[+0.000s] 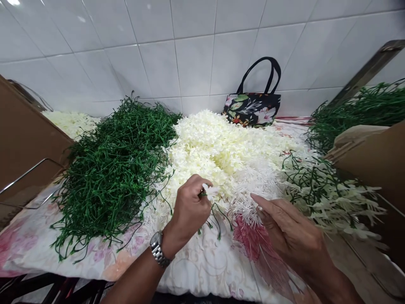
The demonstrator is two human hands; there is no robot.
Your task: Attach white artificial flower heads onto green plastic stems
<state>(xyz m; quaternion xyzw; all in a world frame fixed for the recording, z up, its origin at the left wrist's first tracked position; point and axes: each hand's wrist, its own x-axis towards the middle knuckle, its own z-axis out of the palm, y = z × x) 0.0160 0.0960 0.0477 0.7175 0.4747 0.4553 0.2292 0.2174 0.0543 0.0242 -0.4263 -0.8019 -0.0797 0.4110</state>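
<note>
My left hand (192, 202), with a metal watch (157, 247) on its wrist, is closed round a green artificial flower stem (217, 219). Its thin branches hang below the fist, and a small white blossom (209, 189) shows at the top of the fist. To the right, my right hand (292, 232) is open, its index finger stretched out at the edge of a pile of thin white plastic sticks (256, 181). Behind both hands lies a heap of cream-white artificial petals (209, 143). A big mound of green plastic stems (117, 169) spreads on the left.
Finished-looking white flower sprays (335, 198) lie at the right by a cardboard box (370, 156), with more green stems (370, 105) behind. Another cardboard box (28, 139) stands at left. A floral handbag (253, 109) leans on the tiled wall (196, 59). A flowered cloth (202, 270) covers the surface.
</note>
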